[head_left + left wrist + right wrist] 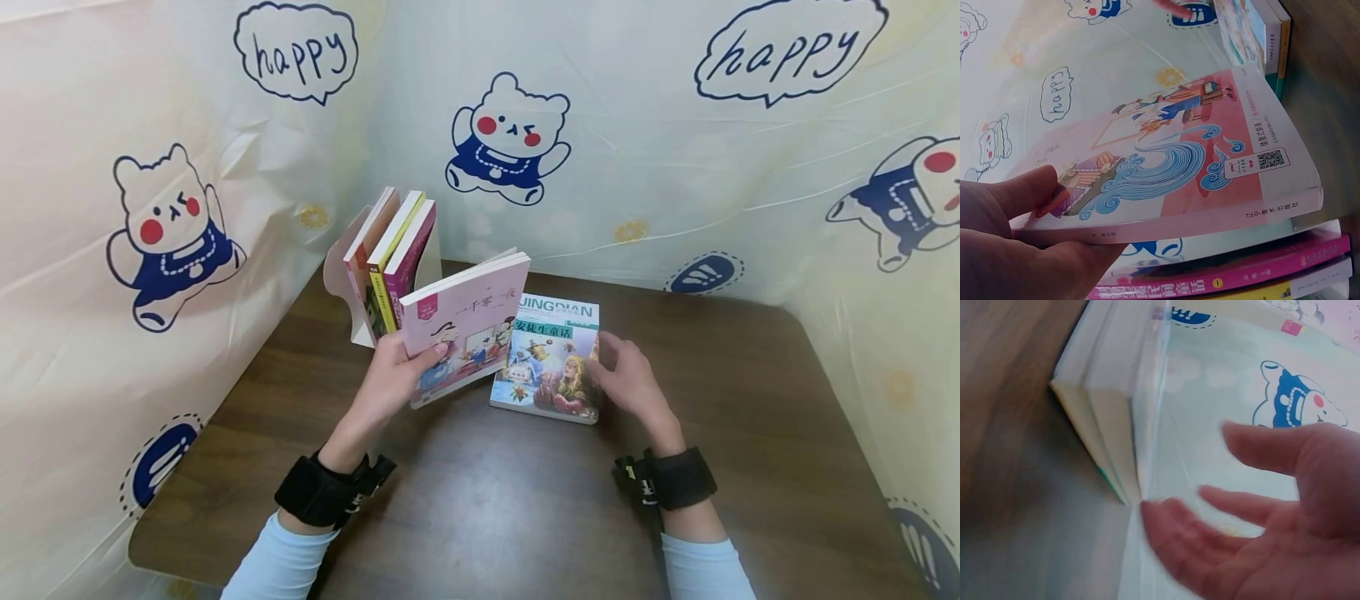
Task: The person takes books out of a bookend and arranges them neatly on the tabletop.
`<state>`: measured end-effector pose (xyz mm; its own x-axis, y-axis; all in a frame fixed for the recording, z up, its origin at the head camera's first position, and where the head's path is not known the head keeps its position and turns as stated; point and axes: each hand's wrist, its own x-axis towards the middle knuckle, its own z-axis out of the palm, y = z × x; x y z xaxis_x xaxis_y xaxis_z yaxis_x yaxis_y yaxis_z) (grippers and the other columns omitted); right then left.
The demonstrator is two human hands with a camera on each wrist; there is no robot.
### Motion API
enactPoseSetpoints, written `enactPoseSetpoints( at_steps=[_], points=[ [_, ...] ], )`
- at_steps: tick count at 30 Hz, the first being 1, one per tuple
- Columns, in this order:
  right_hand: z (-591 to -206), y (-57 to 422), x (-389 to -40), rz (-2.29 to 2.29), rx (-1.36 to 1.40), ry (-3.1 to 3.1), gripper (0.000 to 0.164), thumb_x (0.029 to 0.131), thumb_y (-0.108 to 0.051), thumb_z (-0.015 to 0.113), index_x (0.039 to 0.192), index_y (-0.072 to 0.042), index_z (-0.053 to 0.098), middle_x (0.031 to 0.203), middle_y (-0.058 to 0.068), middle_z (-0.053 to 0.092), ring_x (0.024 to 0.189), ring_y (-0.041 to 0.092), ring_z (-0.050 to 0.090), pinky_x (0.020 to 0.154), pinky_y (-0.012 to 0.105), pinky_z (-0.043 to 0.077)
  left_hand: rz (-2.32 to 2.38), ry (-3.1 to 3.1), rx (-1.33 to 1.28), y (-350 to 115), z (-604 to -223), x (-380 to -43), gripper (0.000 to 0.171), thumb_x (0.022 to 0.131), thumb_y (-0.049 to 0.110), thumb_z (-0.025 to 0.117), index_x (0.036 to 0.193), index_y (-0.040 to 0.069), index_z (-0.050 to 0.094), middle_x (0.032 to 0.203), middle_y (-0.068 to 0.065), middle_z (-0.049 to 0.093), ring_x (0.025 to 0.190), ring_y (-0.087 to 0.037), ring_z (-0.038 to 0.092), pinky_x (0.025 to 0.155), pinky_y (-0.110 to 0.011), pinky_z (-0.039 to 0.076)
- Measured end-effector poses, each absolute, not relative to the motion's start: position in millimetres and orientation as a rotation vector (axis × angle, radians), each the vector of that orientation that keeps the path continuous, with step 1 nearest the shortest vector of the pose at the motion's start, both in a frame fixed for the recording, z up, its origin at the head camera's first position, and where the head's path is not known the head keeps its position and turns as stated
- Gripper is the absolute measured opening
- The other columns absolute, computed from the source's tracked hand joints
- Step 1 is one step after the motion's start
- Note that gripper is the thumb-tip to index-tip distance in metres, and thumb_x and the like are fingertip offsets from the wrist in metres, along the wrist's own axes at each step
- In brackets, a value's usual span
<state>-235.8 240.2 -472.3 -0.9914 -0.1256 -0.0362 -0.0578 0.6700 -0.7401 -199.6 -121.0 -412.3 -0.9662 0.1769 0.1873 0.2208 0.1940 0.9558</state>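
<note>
My left hand (392, 373) grips a pink picture book (468, 321) by its left edge, thumb across the cover and fingers behind. The book is tilted above the table, and its spine faces the left wrist camera. To its right lies a blue-and-white storybook (551, 358) with a fair-haired figure on the cover. Two layers of thickness show at the page edges (1100, 425) in the right wrist view. My right hand (628, 375) is at that storybook's right edge. In the right wrist view its fingers are spread and loosely bent, with nothing between them.
Behind the left hand, a pale bookend rack (347, 275) holds several upright books, including one with a yellow spine (382, 296) and one with a magenta spine (397, 300). A printed curtain (645, 167) surrounds the brown table (480, 508) at the back and sides.
</note>
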Motion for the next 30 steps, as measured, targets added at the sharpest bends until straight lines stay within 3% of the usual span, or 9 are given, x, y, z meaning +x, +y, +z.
enactPoseSetpoints(
  at_steps=[6, 13, 22, 30],
  points=[
    [-463.6, 225.8, -231.3, -1.500, -0.343, 2.808, 0.051, 0.107, -0.025, 0.065, 0.154, -0.007, 0.052, 0.135, 0.022, 0.062, 0.122, 0.037, 0.062, 0.100, 0.056, 0.053, -2.003, -2.390, -0.395, -115.5, -410.4, -200.7, 0.046, 0.104, 0.009, 0.066, 0.149, 0.008, 0.059, 0.144, -0.012, 0.064, 0.125, -0.035, 0.064, 0.104, -0.063, 0.048],
    [-451.2, 197.5, -224.0, -1.609, -0.518, 2.656, 0.055, 0.105, -0.030, 0.068, 0.156, -0.015, 0.051, 0.136, 0.017, 0.063, 0.122, 0.029, 0.062, 0.098, 0.054, 0.056, -2.102, -2.389, -0.431, -109.1, -406.8, -204.2, 0.046, 0.105, 0.007, 0.064, 0.151, 0.008, 0.057, 0.145, -0.012, 0.064, 0.127, -0.034, 0.064, 0.106, -0.062, 0.047],
    [-449.6, 177.9, -223.5, -1.701, -0.600, 2.587, 0.066, 0.100, -0.022, 0.076, 0.159, -0.011, 0.046, 0.137, 0.010, 0.065, 0.118, 0.027, 0.065, 0.095, 0.053, 0.057, -2.201, -2.369, -0.445, -101.4, -406.1, -206.8, 0.045, 0.106, 0.005, 0.062, 0.151, 0.008, 0.057, 0.143, -0.014, 0.065, 0.125, -0.035, 0.065, 0.103, -0.060, 0.050],
    [-450.7, 176.1, -222.8, -1.694, -0.602, 2.588, 0.048, 0.100, -0.022, 0.076, 0.145, -0.017, 0.058, 0.131, 0.005, 0.068, 0.117, 0.025, 0.067, 0.092, 0.046, 0.059, -2.288, -2.354, -0.484, -98.9, -407.7, -208.1, 0.047, 0.105, 0.006, 0.064, 0.151, 0.008, 0.055, 0.143, -0.013, 0.064, 0.124, -0.035, 0.065, 0.104, -0.058, 0.050]
  ],
)
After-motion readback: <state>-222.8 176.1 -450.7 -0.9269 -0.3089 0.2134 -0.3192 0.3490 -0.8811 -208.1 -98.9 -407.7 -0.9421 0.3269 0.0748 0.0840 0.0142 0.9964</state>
